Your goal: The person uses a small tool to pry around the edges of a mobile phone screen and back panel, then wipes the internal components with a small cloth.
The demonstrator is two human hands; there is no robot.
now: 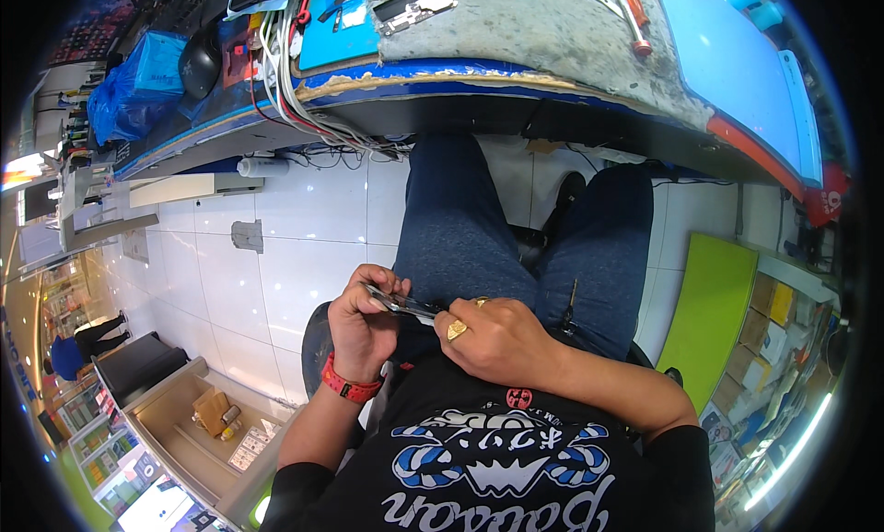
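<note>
Low in the head view, over my lap, a dark phone-like device (403, 304) lies sideways between my hands. My left hand (362, 320), with a red watch on its wrist, grips the device's left end with fingers curled and thumb along it. My right hand (490, 334), wearing gold rings, is closed around the right end, hiding that part. My jeans-covered legs are beneath, and a thin dark object (571, 311) lies by my right thigh.
Ahead is a workbench (543, 44) with a blue mat (331, 44), cables, screwdrivers and a blue bag (129, 99). A green board (700, 302) stands at right, an open cabinet (221, 449) at lower left. Another person (69, 352) is at far left.
</note>
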